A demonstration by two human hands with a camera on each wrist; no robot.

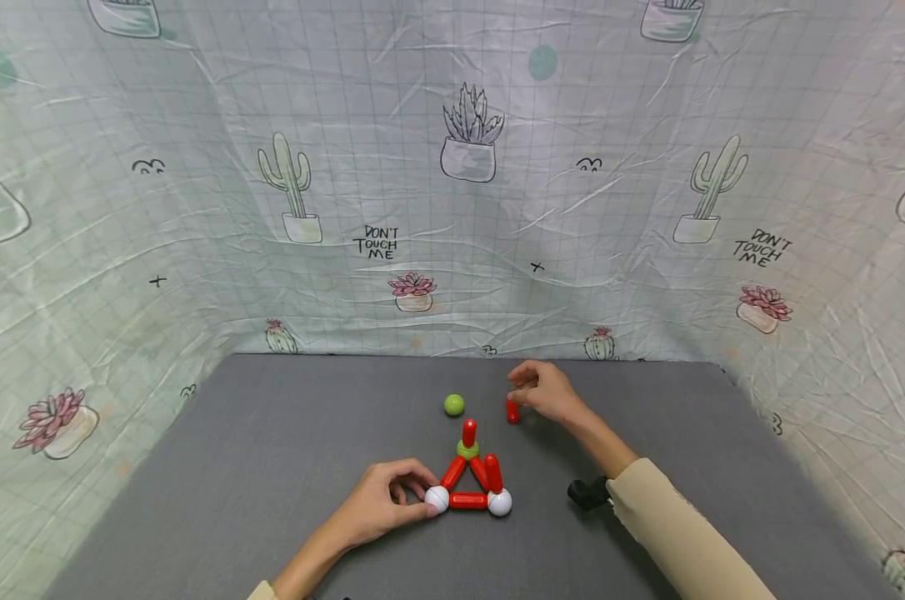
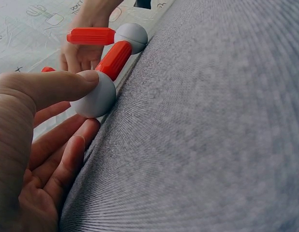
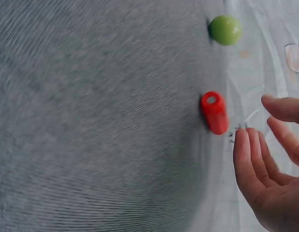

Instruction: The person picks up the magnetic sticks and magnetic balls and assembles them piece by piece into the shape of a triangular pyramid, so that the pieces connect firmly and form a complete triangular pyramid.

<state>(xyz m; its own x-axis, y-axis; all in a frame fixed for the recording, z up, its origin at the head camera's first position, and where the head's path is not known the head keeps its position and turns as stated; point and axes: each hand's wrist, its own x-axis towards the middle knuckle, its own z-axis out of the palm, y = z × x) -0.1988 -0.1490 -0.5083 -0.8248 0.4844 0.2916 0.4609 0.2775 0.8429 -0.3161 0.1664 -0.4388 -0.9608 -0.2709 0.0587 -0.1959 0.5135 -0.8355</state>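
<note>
On the grey table lies a triangle of red rods (image 1: 469,500) joined by balls. Its left corner is a white ball (image 1: 437,499), which my left hand (image 1: 383,502) holds between thumb and fingers. Another white ball (image 1: 500,502) makes the right corner, with a red rod (image 1: 493,473) standing up from it. A green ball (image 1: 467,450) forms the far corner and also carries an upright rod (image 1: 469,432). My right hand (image 1: 546,392) hovers by a loose red rod (image 3: 215,112); in the right wrist view its fingers are spread and apart from the rod.
A loose green ball (image 1: 454,405) sits behind the triangle, left of the loose rod. A small black object (image 1: 589,494) shows beside the right sleeve (image 1: 677,533). A wrinkled cloth (image 1: 467,217) printed with cacti hangs around the table's back and sides.
</note>
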